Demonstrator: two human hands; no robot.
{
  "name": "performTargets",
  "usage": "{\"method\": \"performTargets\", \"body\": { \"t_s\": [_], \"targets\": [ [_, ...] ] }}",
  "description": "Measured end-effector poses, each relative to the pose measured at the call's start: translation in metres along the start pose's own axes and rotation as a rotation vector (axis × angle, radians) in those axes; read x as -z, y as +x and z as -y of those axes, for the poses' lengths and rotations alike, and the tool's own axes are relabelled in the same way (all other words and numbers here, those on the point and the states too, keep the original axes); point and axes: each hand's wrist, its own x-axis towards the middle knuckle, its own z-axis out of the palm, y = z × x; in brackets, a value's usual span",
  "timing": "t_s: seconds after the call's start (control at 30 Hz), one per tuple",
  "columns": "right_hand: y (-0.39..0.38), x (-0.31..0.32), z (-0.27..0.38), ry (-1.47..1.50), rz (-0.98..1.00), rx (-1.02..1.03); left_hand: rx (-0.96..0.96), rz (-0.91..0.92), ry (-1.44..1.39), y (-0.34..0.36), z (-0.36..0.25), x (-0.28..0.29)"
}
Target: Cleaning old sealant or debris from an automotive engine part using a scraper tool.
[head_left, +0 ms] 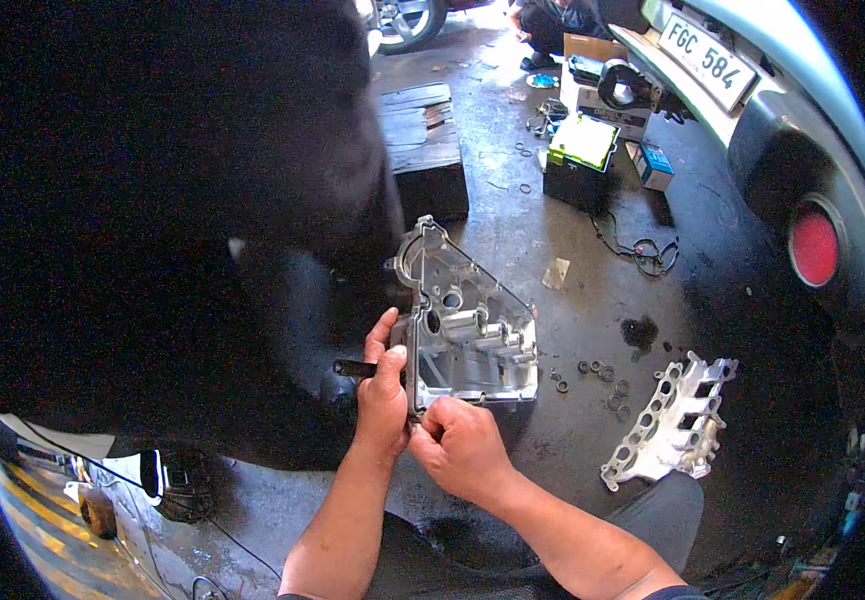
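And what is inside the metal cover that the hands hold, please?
Inside the metal cover: a row of round tubes and dark holes. The right hand hides its near left corner.

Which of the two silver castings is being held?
The deep, boxy casting with tubes inside, gripped at its left edge by the left hand; the flatter casting with holes lies untouched on the floor.
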Motion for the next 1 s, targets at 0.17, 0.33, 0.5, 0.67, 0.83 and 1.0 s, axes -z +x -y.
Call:
{"method": "performTargets", "body": {
  "t_s": [0.17, 0.33, 0.5, 0.67, 0.83, 1.0],
  "targets": [
    [-0.014, 0.009, -0.008, -0.003, 0.063, -0.066, 0.030, -0.030, -0.067, 0.000, 0.003, 0.000],
    [-0.043, 0.009, -0.005, -0.398, 0.722, -0.062, 0.059, -0.041, -0.014, -0.002, 0.001, -0.001],
    [-0.069, -0.005, -0.030, -0.180, 0.251, -0.021, 0.036, -0.078, -0.029, -0.008, -0.001, -0.009],
    [-0.051, -0.009, -0.005, -0.046, -0.114, 0.175, -0.001, -0.040, -0.098, -0.014, 0.000, -0.005],
    [-0.050, -0.011, -0.054, 0.027, -0.254, 0.121, -0.029, -0.058, -0.038, -0.010, -0.001, 0.008],
    [0.005, 0.032, -0.134, 0.130, -0.362, -0.206, 0.014, 0.043, -0.055, -0.010, 0.003, 0.017]
  ]
}}
